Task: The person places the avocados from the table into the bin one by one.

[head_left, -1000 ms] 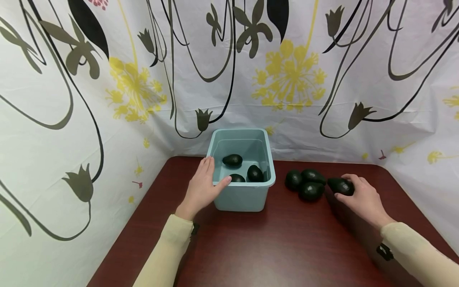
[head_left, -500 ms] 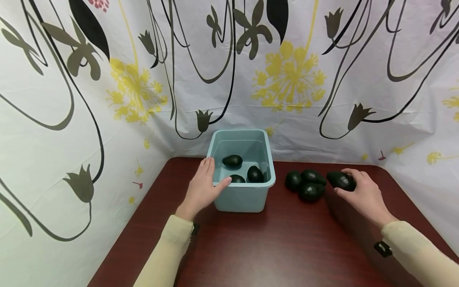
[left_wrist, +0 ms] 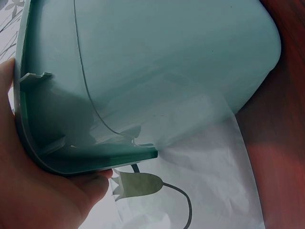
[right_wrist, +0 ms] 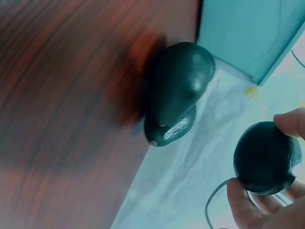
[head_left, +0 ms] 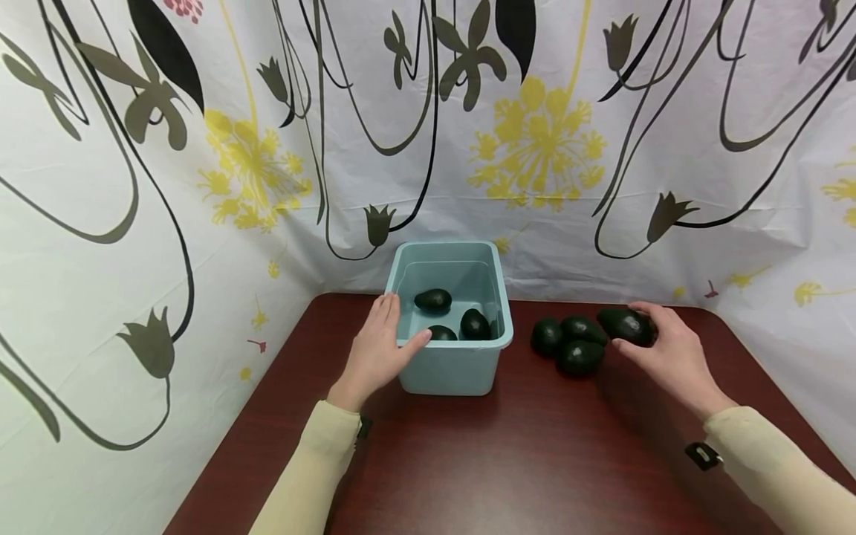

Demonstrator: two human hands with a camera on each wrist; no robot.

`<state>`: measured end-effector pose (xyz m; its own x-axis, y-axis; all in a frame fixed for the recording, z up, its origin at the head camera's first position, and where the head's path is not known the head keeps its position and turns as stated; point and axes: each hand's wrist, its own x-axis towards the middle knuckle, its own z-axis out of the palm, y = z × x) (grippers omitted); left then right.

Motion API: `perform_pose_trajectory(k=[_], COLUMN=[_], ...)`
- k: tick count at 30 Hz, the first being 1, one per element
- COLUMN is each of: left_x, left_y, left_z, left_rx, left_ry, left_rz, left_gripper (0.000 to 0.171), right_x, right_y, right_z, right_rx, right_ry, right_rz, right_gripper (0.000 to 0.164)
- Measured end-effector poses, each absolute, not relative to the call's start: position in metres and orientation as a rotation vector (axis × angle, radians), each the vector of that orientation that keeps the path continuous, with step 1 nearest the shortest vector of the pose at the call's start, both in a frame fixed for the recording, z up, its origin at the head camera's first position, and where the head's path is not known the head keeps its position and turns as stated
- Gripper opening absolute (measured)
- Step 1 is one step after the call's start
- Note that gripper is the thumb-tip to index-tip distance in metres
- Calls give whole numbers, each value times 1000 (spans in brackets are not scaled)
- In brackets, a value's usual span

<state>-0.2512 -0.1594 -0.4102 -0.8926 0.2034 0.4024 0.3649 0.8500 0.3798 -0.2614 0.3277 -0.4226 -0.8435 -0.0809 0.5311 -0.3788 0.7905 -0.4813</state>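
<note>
A dark green avocado (head_left: 627,327) is in my right hand (head_left: 675,360), pinched between thumb and fingertips to the right of a small group. In the right wrist view this avocado (right_wrist: 267,157) shows end-on among the fingertips. Three more avocados (head_left: 580,358) lie close together on the table. At the front left corner of a pale blue-green plastic bin (head_left: 451,368) rests my left hand (head_left: 374,349), fingers straight along the side and thumb at the front rim. Inside the bin are three avocados (head_left: 433,300); its front wall partly hides the nearest one.
The dark red-brown wooden table (head_left: 468,461) has rounded back corners. A white cloth (head_left: 535,245) printed with flowers hangs behind it and along the sides. The bin stands near the table's back edge, left of the loose avocados.
My right hand has lifted its avocado slightly and carried it a little left, toward the loose avocados. The left hand and the bin have stayed in place.
</note>
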Motion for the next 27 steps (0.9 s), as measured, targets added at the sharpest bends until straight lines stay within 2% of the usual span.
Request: perform_pose_trajectory(k=[27], left_x=[-252], left_y=[-160], left_z=[-411], left_rx=[-421], left_ry=[-2676], left_rz=[-654], left_gripper=[106], right_x=[-266], right_y=[269], right_z=[-388], right_rx=[494], right_ry=[-2325], right_rz=[964], right_gripper=[67])
